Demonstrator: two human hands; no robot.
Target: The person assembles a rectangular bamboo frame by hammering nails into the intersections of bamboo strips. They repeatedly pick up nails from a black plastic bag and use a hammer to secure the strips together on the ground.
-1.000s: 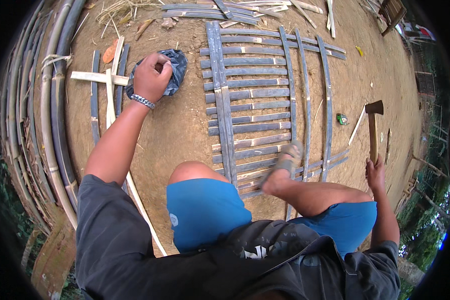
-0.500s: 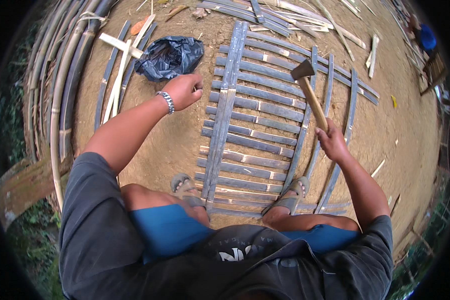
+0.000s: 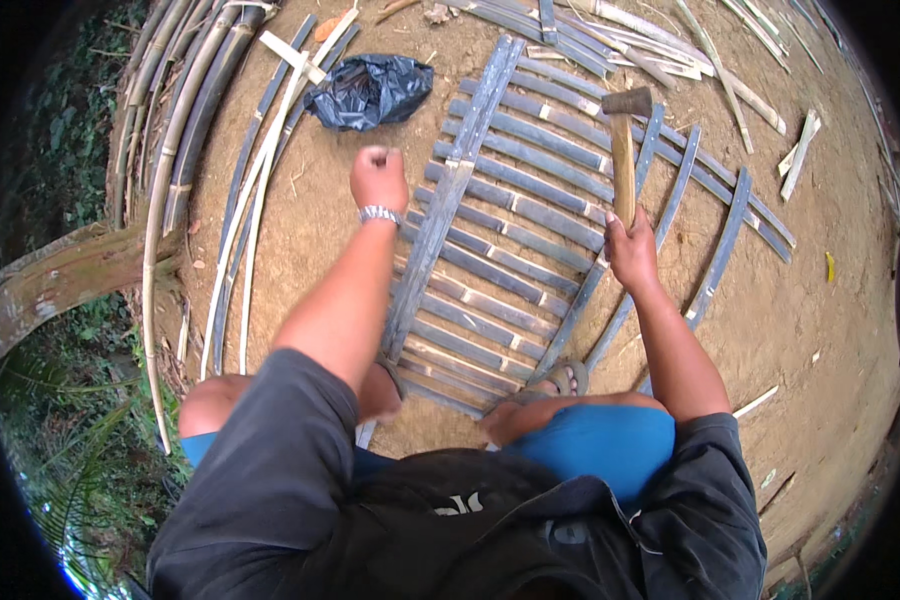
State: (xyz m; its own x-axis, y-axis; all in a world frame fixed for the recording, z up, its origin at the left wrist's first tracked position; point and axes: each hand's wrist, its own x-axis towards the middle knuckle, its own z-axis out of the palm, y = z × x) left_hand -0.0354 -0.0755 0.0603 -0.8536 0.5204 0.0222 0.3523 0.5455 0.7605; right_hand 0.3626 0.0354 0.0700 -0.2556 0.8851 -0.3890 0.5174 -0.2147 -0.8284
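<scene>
My right hand (image 3: 630,250) grips the wooden handle of a hammer (image 3: 624,140), its dark head held above a panel of grey bamboo slats (image 3: 510,240) lying on the dirt. My left hand (image 3: 378,178) is closed in a fist just left of the panel's long cross strip (image 3: 450,190); whether something small is inside it cannot be seen. A metal bracelet circles that wrist. My sandalled foot (image 3: 560,378) rests on the panel's near edge.
A black plastic bag (image 3: 370,90) lies on the ground beyond my left hand. Long bamboo poles (image 3: 160,170) curve along the left side. Loose slats and offcuts (image 3: 670,40) lie scattered at the far side and right. Vegetation borders the left.
My left hand has left the black bag and come back, closed, beside the panel. My right hand has swung the hammer from the right side to over the slats.
</scene>
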